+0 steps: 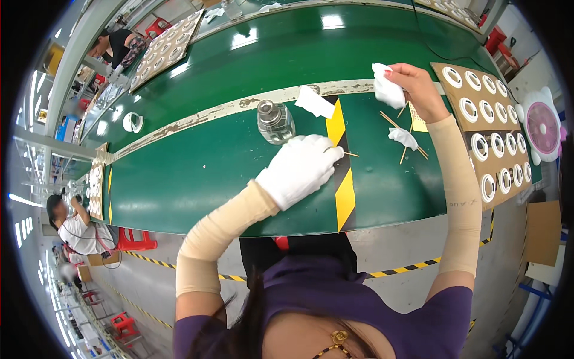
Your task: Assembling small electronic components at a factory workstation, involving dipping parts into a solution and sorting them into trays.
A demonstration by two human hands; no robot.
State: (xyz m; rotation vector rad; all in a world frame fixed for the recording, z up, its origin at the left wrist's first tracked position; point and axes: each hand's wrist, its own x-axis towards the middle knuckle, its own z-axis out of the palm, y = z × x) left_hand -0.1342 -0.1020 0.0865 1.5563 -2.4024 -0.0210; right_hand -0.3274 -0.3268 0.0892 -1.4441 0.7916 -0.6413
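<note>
My left hand (304, 169), in a white glove, is closed on a thin wooden stick (351, 155) whose tip pokes out to the right over the black and yellow tape. Just beyond that glove stands a clear glass bottle (275, 122) with a narrow top. My bare right hand (417, 90) is raised at the far right, pinching a crumpled white wipe (387, 88). Below it on the green table lie several wooden sticks (403, 157), with a second crumpled wipe (403, 137) among them. A flat white wipe (315, 102) rests to the right of the bottle.
Cardboard boards with rows of white rings (485, 110) line the table's right side, near a pink and white fan (543, 127). Another such board (167, 51) is at the far left. A white round part (133, 122) sits left. Two people work at the left.
</note>
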